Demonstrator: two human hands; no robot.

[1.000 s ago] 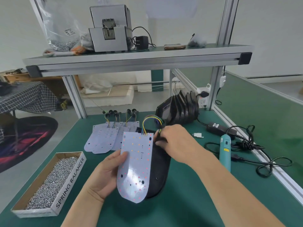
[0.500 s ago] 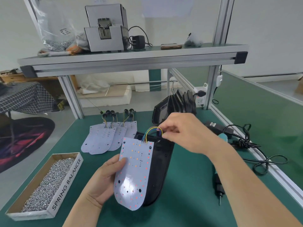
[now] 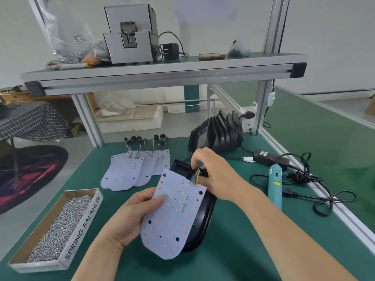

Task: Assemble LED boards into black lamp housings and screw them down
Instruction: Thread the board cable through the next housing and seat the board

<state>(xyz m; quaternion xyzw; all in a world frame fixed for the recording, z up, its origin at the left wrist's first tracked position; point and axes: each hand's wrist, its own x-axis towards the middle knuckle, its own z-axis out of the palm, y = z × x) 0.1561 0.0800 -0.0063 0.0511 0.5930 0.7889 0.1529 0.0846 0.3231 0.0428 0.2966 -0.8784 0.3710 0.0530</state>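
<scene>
Holding the LED board [image 3: 172, 216] by its left edge, my left hand [image 3: 129, 218] pinches it, thumb on its face. It tilts over the black lamp housing [image 3: 205, 216], which lies beneath and to the right, long axis running away from me. My right hand [image 3: 213, 171] curls round the wire bundle [image 3: 195, 176] at the far end. The electric screwdriver [image 3: 275, 189] lies apart, to the right.

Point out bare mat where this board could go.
Bare: mat between the screw box and the left hand, and the near strip below the black housing. Crowded: cables and screwdriver on the right, spare boards and housing stack behind.
</scene>
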